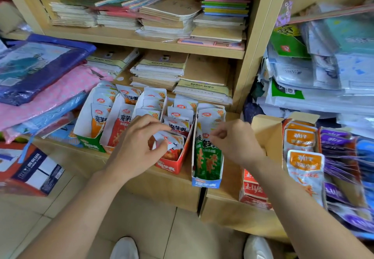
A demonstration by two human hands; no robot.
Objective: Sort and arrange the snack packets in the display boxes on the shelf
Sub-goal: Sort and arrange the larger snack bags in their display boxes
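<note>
Between the finger and thumb of the left grip (139, 143) sits one white-and-red packet (171, 141). It is pinched by its top edge and held tilted over the front of the red display box (172, 162), which lies directly beneath. The right grip (232, 139) has its fingers curled at the top edge of the green packets (208, 157), which stand in the blue-fronted box (206, 183) just below it. Whether it pinches a packet or merely touches one cannot be told.

Risks noted:
- **Drop:** the held packet is taken by a thin edge only. A loose pinch would likely let it fall short of the box and onto the floor (141, 218) below the wrists.
- **Crushing:** the red display box is crowded with leaning packets. Forcing another in could crumple them or bend the torn cardboard wall.
- **Box pulled off:** the blue-fronted box stands at the very front of the shelf ledge (230, 177). A careless pull from the right grip might drag it off.
- **Mixing:** the boxes outward of the left grip, including the green-fronted box (91, 146), carry near-identical packets.

Surroundings: the boxes stand on a pale wooden shelf ledge. Beyond both grips, upper shelves hold stacked notebooks (168, 17). Outward of the right grip lies a carton of orange packets (303, 157) beside purple packets (334, 143). Plastic-wrapped goods are piled on either flank. The floor below is tiled, with white shoes (124, 247) in view.
</note>
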